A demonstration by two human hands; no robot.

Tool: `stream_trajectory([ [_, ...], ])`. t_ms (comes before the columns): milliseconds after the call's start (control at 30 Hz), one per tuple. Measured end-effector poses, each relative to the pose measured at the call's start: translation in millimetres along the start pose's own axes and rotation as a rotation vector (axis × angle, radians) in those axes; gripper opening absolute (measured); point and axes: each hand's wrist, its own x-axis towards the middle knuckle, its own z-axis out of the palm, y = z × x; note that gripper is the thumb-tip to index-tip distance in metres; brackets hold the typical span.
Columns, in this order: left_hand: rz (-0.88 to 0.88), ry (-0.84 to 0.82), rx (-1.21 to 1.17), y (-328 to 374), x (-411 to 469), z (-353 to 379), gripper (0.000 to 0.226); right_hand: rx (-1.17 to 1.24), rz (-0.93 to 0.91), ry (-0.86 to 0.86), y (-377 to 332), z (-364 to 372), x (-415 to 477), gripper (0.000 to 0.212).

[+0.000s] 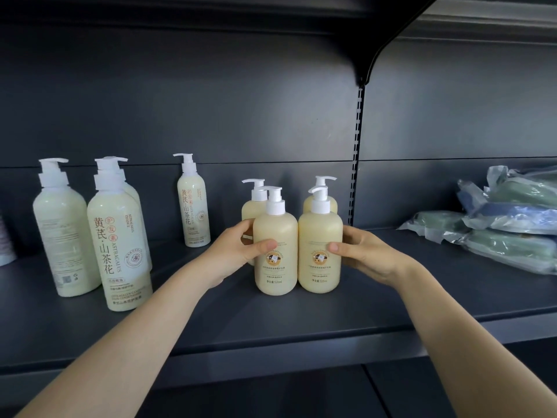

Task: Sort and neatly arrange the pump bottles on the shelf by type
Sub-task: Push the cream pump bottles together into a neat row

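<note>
Both hands are on the front pair of squat yellow pump bottles, mid-shelf. The left hand (238, 251) wraps the left front bottle (275, 251), thumb across the cow label, fingers curled behind. The right hand (366, 254) mirrors it on the right front bottle (320, 251), thumb on the label, palm against the far side. Neither bottle is lifted; both bases sit on the shelf (301, 324), and the two bodies touch.

Looks like a squaring-up move. To do it well, I'd say press inward evenly, slide rather than lift, keep labels forward and turn the pump spouts to one heading, since they point different ways.

Right behind, at twelve o'clock, stand two more yellow bottles (319, 203), forming a two-by-two block. These are rounded, matte, soft-shouldered plastic with white pump heads, probably slippery under a loose grip.

Out at nine o'clock, the tall pale green bottles (119, 236) cluster loosely, one showing its back label, and a lone slim green bottle (193, 209) stands apart at eleven o'clock by the back panel; that type seems unsorted yet. At three o'clock, crinkly plastic-wrapped packs (509, 224) lie stacked.
</note>
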Motion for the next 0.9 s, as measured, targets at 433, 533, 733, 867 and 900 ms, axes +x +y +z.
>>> stream_trajectory([
  [433,-0.016,-0.012,-0.008,6,-6,1,0.027,-0.034,-0.001,0.030,6,4,2,0.062],
  [533,-0.020,-0.018,0.003,7,-8,1,0.031,-0.067,0.002,0.046,4,7,1,0.059],
  [733,-0.039,-0.047,0.083,15,-15,3,0.030,-0.181,-0.008,0.065,-6,8,-7,0.039],
  [867,-0.091,-0.063,0.198,22,-22,2,0.022,-0.331,0.016,0.020,-20,1,-12,0.034],
  [900,-0.097,-0.060,0.228,23,-25,0,0.017,-0.377,0.030,-0.006,-23,-2,-14,0.035],
])
